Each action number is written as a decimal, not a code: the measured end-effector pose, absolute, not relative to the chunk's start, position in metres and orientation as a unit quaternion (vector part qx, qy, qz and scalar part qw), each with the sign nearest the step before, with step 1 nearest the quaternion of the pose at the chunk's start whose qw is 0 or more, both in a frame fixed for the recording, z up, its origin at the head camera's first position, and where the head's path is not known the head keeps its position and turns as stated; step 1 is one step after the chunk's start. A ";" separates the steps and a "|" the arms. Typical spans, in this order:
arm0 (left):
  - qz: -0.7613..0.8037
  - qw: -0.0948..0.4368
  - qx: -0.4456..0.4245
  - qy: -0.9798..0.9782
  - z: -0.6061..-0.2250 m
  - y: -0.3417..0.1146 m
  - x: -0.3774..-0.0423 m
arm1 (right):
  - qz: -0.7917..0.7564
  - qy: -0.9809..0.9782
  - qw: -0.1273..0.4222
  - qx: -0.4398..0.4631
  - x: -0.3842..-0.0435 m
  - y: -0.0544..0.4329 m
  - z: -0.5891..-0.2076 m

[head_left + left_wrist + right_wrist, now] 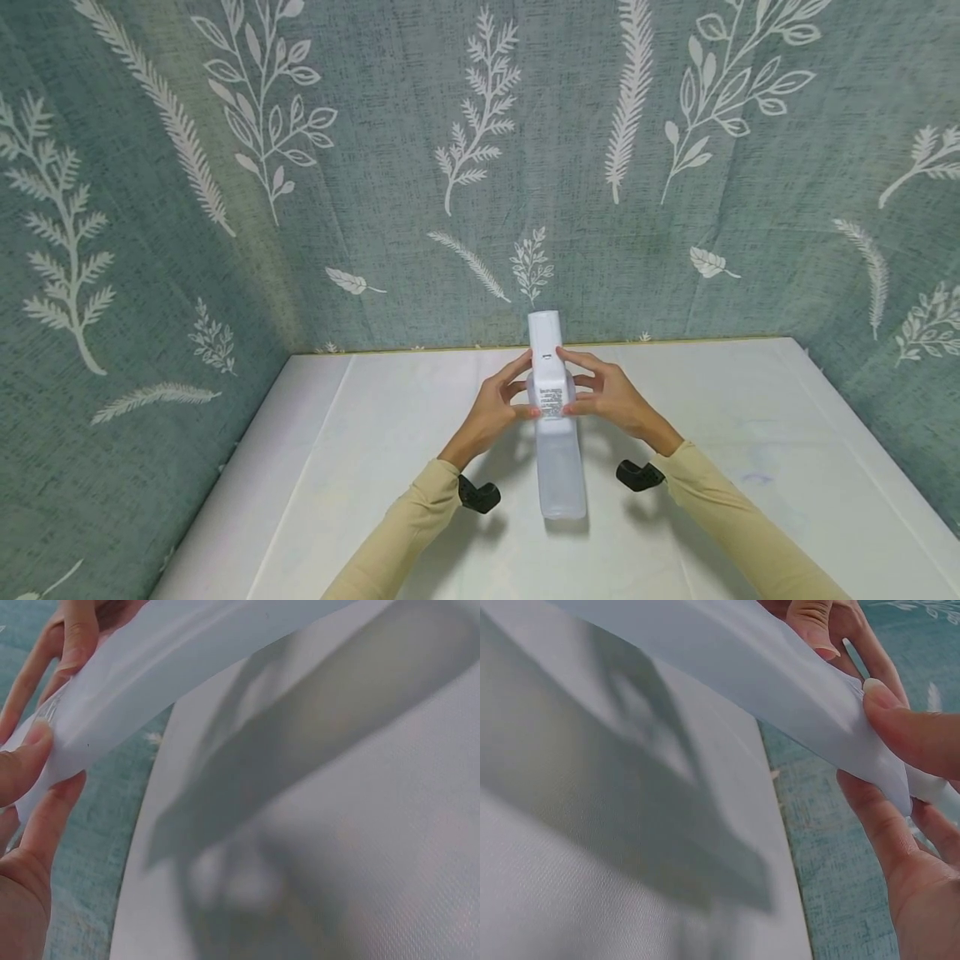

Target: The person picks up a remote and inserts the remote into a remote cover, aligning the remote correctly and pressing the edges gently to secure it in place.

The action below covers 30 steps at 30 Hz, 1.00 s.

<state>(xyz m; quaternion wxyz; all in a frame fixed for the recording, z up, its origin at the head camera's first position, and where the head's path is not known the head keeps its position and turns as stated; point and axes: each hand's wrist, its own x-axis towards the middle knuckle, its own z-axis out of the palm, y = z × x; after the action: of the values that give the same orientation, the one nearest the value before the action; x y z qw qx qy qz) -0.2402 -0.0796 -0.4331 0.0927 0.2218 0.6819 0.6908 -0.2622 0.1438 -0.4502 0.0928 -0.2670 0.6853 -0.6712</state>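
Note:
A long white plastic device (561,475) is held in front of me, its narrow end pointing toward the back wall and its broader, smooth end toward me. Printed text on a label (551,402) covers its middle, and a small dark slot shows above that. My left hand (491,408) grips the left side, thumb near the label and fingers curled along the edge. From the opposite side my right hand (618,404) grips it in the same way. In the left wrist view the device's smooth body (187,652) hangs over its shadow, above the table.
The white tabletop (390,433) runs back to a green patterned cloth wall (390,167), and the same cloth stands at both sides. Black curved pieces (480,497) stick out from beneath both sleeves at the wrists. Shadows of the hands and device fall on the table.

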 end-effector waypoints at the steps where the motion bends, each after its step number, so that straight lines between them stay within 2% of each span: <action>1: 0.689 0.094 0.220 0.683 -0.432 -0.080 -0.239 | -0.671 0.686 0.093 -0.265 -0.262 0.144 -0.450; 10: 0.684 0.094 0.221 0.689 -0.431 -0.079 -0.238 | -0.673 0.687 0.090 -0.259 -0.257 0.145 -0.449; 19: 0.692 0.070 0.219 0.684 -0.451 -0.080 -0.251 | -0.673 0.685 0.078 -0.266 -0.257 0.143 -0.447; 30: 0.695 0.062 0.214 0.684 -0.450 -0.081 -0.248 | -0.679 0.684 0.080 -0.254 -0.254 0.142 -0.444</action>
<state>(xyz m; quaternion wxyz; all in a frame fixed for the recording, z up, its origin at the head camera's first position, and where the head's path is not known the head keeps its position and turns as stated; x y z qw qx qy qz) -0.2483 -0.0809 -0.4498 0.0620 0.2141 0.6837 0.6949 -0.2541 0.1423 -0.4438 0.0803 -0.2542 0.6837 -0.6794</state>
